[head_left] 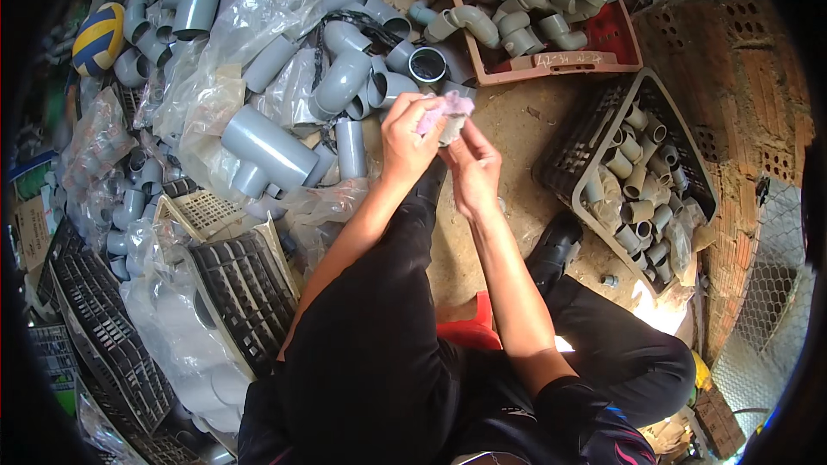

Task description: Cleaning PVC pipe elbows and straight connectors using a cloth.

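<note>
My left hand (407, 139) grips a pinkish cloth (457, 103) above the floor, in front of my knees. Against the cloth is a small pale grey piece, probably a pipe fitting (451, 131), partly covered by fingers. The fingertips of my right hand (476, 171) pinch that piece from below and to the right. Just beyond my hands lies a heap of grey PVC fittings, with an open pipe end (427, 64) and a large elbow (342, 84) nearest. A big grey tee (268, 148) rests to the left of my left hand.
A red crate (555, 64) of elbows stands at the far right. Nearer is a black crate (581, 187) of small couplings, beside a brick wall (743, 103). Plastic bags (258, 13), a volleyball (98, 39) and tilted black crates (245, 290) fill the left. Part of a red stool (471, 329) shows beneath me.
</note>
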Demonstrator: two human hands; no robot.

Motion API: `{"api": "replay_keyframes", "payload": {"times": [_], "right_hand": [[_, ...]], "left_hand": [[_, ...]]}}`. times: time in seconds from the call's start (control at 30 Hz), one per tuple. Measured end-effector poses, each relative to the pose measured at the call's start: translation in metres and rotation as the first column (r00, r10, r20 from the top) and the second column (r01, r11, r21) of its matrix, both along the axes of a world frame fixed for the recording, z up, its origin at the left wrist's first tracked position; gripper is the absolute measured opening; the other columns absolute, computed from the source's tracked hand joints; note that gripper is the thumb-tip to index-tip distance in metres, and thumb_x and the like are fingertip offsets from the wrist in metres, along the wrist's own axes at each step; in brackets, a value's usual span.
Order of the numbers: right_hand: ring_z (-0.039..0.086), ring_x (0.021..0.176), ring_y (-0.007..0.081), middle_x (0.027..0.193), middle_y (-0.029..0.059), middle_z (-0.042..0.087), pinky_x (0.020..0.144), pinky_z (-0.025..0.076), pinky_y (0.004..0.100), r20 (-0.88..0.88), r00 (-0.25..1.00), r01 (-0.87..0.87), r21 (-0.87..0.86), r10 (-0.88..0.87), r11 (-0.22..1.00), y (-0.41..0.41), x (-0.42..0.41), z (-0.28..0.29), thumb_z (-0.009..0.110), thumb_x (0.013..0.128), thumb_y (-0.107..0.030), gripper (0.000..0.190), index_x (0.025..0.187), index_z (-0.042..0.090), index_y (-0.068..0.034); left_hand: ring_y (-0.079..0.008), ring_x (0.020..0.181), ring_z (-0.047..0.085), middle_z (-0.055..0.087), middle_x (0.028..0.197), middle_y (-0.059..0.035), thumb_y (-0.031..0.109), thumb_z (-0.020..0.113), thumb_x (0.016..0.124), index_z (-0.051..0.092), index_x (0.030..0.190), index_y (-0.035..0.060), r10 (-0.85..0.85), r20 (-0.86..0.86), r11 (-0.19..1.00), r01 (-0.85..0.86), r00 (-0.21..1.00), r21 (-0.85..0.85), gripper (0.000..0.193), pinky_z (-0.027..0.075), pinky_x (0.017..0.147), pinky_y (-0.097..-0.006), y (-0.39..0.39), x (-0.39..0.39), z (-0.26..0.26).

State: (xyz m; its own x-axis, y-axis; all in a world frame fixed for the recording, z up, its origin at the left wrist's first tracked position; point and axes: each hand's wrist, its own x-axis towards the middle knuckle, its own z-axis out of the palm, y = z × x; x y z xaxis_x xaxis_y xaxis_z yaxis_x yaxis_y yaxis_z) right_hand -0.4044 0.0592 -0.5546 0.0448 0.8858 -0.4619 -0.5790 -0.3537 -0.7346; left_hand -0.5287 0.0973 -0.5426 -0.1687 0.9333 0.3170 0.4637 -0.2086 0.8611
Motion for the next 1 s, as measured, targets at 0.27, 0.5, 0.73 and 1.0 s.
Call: {"api": "replay_keyframes", "payload": {"times": [0.27, 0.5, 0.73, 1.0], "right_hand": [[0.066, 0.116, 0.0183, 0.138, 0.0151, 0.064, 0.095, 0.059, 0.0339, 0.000, 1.000, -0.016, 0.011, 0.016, 1.000, -0.008, 0.005, -0.001, 0.065, 0.103, -0.004, 0.051, 0.151, 0.050, 0.002], [0.066, 0.116, 0.0181, 0.134, 0.0146, 0.066, 0.098, 0.056, 0.0329, -0.043, 0.999, 0.005, -0.061, -0.007, 0.998, -0.006, 0.002, 0.009, 0.060, 0.102, 0.001, 0.050, 0.151, 0.050, 0.003], [0.065, 0.115, 0.0173, 0.138, 0.0154, 0.064, 0.093, 0.059, 0.0336, -0.008, 1.000, -0.017, -0.022, 0.017, 1.000, -0.002, 0.008, 0.003, 0.063, 0.104, -0.005, 0.049, 0.151, 0.050, 0.002], [0.066, 0.112, 0.0154, 0.133, 0.0114, 0.067, 0.095, 0.057, 0.0326, 0.042, 0.999, 0.003, -0.021, -0.002, 1.000, 0.000, 0.012, -0.002, 0.065, 0.104, -0.008, 0.045, 0.146, 0.055, 0.004]], "left_hand": [[-0.0311, 0.090, 0.071, 0.069, 0.099, -0.0164, 0.004, 0.081, 0.083, 0.074, 0.103, -0.0019, 0.047, 0.057, 0.997, -0.043, 0.997, -0.071, 0.021, 0.056, 0.080, -0.0368, -0.007, 0.003, -0.005], [-0.0324, 0.086, 0.070, 0.069, 0.097, -0.0166, 0.005, 0.082, 0.083, 0.073, 0.102, -0.0015, 0.031, 0.025, 1.000, -0.030, 0.999, -0.005, 0.022, 0.056, 0.076, -0.0378, 0.004, 0.004, -0.004], [-0.0296, 0.089, 0.071, 0.070, 0.100, -0.0150, 0.008, 0.082, 0.086, 0.072, 0.099, -0.0025, 0.025, 0.024, 0.999, -0.024, 0.999, -0.028, 0.019, 0.056, 0.079, -0.0365, 0.011, 0.008, -0.011], [-0.0321, 0.089, 0.071, 0.069, 0.098, -0.0162, 0.003, 0.082, 0.083, 0.071, 0.097, -0.0013, 0.040, 0.019, 0.999, -0.040, 0.999, -0.005, 0.018, 0.056, 0.078, -0.0382, 0.006, 0.016, -0.010]]}}
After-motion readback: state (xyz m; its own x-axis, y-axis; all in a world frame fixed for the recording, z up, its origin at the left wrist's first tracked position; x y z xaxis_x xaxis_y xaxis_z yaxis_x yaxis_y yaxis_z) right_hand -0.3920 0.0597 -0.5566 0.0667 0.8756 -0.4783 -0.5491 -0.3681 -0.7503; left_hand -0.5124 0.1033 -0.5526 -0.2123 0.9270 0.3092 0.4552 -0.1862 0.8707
